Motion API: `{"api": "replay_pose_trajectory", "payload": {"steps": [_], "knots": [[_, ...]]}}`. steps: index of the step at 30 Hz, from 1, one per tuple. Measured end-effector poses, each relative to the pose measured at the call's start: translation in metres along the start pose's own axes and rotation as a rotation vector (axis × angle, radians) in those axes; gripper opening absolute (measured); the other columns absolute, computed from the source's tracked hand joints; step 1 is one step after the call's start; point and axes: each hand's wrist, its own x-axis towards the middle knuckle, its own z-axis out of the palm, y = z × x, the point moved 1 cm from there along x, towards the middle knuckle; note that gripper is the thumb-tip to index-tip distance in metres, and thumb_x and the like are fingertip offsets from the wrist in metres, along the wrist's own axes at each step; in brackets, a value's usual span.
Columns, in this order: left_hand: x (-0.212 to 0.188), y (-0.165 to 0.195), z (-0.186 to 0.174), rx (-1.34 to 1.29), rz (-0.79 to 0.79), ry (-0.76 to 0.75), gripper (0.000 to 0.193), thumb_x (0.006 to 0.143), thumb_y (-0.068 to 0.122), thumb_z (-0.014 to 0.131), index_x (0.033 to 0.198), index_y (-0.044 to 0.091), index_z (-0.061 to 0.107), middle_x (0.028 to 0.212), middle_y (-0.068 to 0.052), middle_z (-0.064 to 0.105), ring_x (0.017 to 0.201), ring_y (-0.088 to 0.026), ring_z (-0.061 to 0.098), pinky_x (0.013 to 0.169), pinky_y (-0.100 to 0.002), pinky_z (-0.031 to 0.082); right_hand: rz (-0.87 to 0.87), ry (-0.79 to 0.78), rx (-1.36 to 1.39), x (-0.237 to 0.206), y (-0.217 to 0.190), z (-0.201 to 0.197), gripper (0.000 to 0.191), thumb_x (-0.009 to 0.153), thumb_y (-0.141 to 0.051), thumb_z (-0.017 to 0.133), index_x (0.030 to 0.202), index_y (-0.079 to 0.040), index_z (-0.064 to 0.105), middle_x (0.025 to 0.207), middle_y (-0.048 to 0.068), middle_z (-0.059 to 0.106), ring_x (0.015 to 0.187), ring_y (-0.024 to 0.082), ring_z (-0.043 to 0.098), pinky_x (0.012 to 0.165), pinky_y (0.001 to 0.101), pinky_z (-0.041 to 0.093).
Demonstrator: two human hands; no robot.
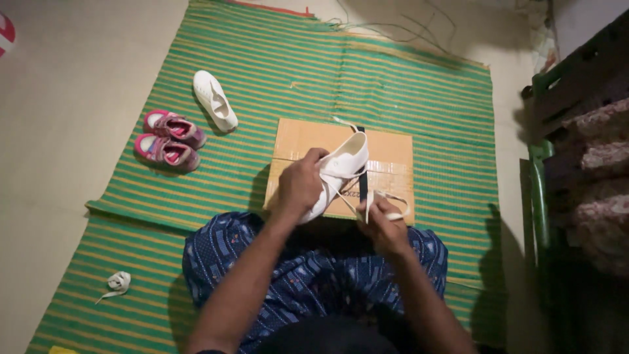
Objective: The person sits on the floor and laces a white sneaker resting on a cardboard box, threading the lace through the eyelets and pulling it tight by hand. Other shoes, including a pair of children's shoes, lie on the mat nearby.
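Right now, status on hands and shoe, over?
Left hand grips white shoe over cardboard box. Right hand pinches its lace. Second white shoe and pink pair lie apart on mat.

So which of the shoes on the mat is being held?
The white shoe over the cardboard sheet, gripped by the left hand. The other white shoe and the pink pair lie untouched farther left.
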Motion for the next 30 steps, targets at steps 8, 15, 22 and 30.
{"api": "replay_pose_trajectory", "payload": {"steps": [8, 15, 22, 30], "knots": [[-0.031, -0.015, 0.006, -0.112, 0.382, 0.066, 0.018, 0.084, 0.002, 0.057, 0.098, 0.007, 0.065, 0.129, -0.016, 0.072, 0.098, -0.035, 0.074, 0.082, -0.045, 0.060, -0.473, -0.631, -0.756, -0.031, -0.177, 0.008, 0.017, 0.100, -0.017, 0.068, 0.096, -0.001, 0.072, 0.092, 0.011, 0.071, 0.087, 0.025, 0.070, 0.082, 0.0394, 0.054], [-0.025, -0.006, 0.009, -0.048, 0.350, 0.127, 0.026, 0.085, 0.001, 0.060, 0.108, 0.006, 0.071, 0.124, -0.018, 0.071, 0.103, -0.036, 0.072, 0.085, -0.044, 0.060, -0.781, -0.921, -0.209, -0.049, -0.201, 0.022, 0.016, 0.093, -0.016, 0.069, 0.087, -0.002, 0.070, 0.078, 0.011, 0.071, 0.061, 0.020, 0.057, 0.057, 0.0388, 0.040], [-0.027, -0.003, 0.008, 0.015, 0.407, 0.125, 0.018, 0.081, 0.003, 0.061, 0.097, 0.002, 0.068, 0.124, -0.021, 0.069, 0.101, -0.038, 0.072, 0.088, -0.046, 0.059, -0.715, -0.906, -0.208, -0.092, -0.241, -0.094, 0.032, 0.089, -0.012, 0.078, 0.115, 0.002, 0.066, 0.111, 0.017, 0.066, 0.096, 0.031, 0.057, 0.085, 0.0440, 0.042], [-0.026, -0.001, 0.001, -0.076, 0.399, 0.099, 0.014, 0.074, 0.003, 0.061, 0.087, 0.004, 0.066, 0.124, -0.020, 0.070, 0.100, -0.037, 0.071, 0.087, -0.045, 0.059, -0.646, 0.502, -0.613, -0.004, -0.084, -0.115, 0.025, 0.107, -0.013, 0.066, 0.129, -0.001, 0.070, 0.126, 0.011, 0.073, 0.123, 0.021, 0.067, 0.114, 0.0377, 0.052]]}}
